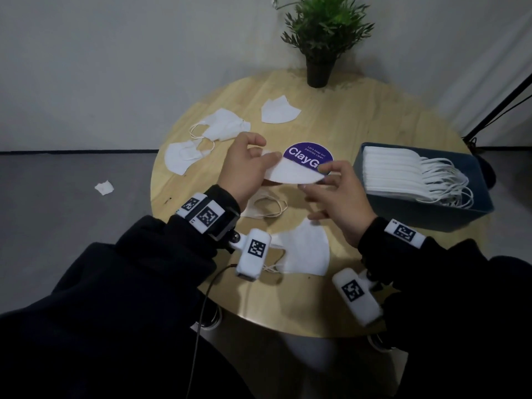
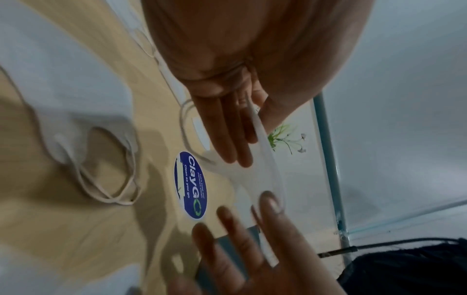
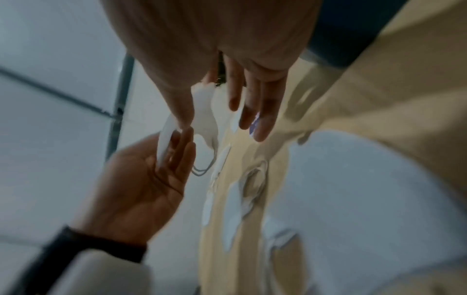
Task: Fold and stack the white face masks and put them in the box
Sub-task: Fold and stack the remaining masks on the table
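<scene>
A folded white face mask [image 1: 290,174] hangs above the table's middle, held at both ends. My left hand [image 1: 267,151] pinches its left end between thumb and fingers. My right hand [image 1: 319,176] pinches its right tip, with the other fingers spread below. The left wrist view shows the mask [image 2: 265,169] edge-on between the left fingers [image 2: 227,129] and the right hand [image 2: 252,249]. A dark blue box [image 1: 431,214] at the right holds a stack of folded masks [image 1: 403,174]. Several loose masks lie around: [image 1: 224,125], [image 1: 181,156], [image 1: 279,110], [image 1: 305,249].
The round wooden table [image 1: 359,116] bears a purple ClayGo sticker [image 1: 305,154] under the held mask. A potted plant [image 1: 322,38] stands at the far edge. A black stand [image 1: 503,105] leans at the right. A crumpled white scrap [image 1: 104,187] lies on the floor.
</scene>
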### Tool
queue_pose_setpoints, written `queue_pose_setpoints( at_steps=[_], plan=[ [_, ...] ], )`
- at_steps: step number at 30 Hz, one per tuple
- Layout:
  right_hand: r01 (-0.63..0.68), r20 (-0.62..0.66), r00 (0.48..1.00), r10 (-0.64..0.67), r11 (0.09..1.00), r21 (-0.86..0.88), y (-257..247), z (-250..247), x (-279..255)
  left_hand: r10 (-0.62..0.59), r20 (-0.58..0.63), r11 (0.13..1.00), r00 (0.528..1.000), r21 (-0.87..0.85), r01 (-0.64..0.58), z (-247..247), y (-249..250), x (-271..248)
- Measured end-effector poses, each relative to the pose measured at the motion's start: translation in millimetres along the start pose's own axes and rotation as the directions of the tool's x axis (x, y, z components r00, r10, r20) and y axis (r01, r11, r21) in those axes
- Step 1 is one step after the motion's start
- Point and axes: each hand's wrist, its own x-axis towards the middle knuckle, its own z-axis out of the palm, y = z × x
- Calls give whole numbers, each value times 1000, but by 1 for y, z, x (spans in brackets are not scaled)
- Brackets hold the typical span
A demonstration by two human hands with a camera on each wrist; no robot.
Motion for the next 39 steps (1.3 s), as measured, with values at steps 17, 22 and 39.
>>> queue_pose_setpoints(
  at_steps=[17, 22, 39],
  plan=[
    [-272, 280, 951, 131, 789, 551, -16, 1, -1, 44, 31, 996, 999, 73, -47, 5, -25, -8],
    [-114, 19, 993, 119, 877, 466, -11, 1, 4, 26, 130, 988, 991, 148, -45, 15, -23, -19],
    [-4, 41, 999, 2, 999, 53, -12, -7, 2, -250, -51, 281, 967, 952, 123, -72, -35, 42]
  ],
)
